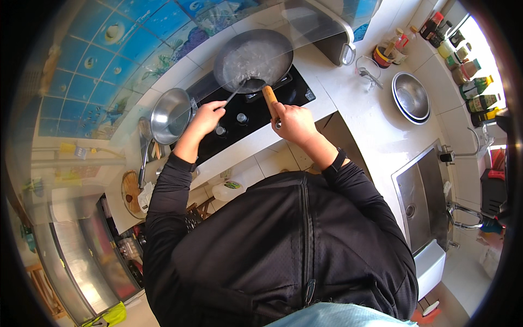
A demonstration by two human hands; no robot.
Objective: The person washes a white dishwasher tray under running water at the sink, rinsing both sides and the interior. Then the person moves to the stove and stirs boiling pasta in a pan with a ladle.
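Observation:
A dark wok [282, 49] stands at the back of a black glass gas hob [296, 88], with whitish, steaming or cloudy contents. My right hand [296, 122] is closed around the wok's wooden handle [269, 95], which points towards me. My left hand [208, 118] grips the thin metal handle of a utensil [235, 96]. The utensil's far end reaches into the near side of the wok; its head is hard to make out there. Two control knobs [242, 118] sit on the hob between my hands.
A steel bowl [169, 116] stands left of the hob, beside a long-handled ladle or skimmer [144, 155]. Nested steel bowls [410, 96] rest on the right counter, before a sink [425, 196]. Sauce bottles [476, 86] line the windowsill. A transparent panel hangs over the wok.

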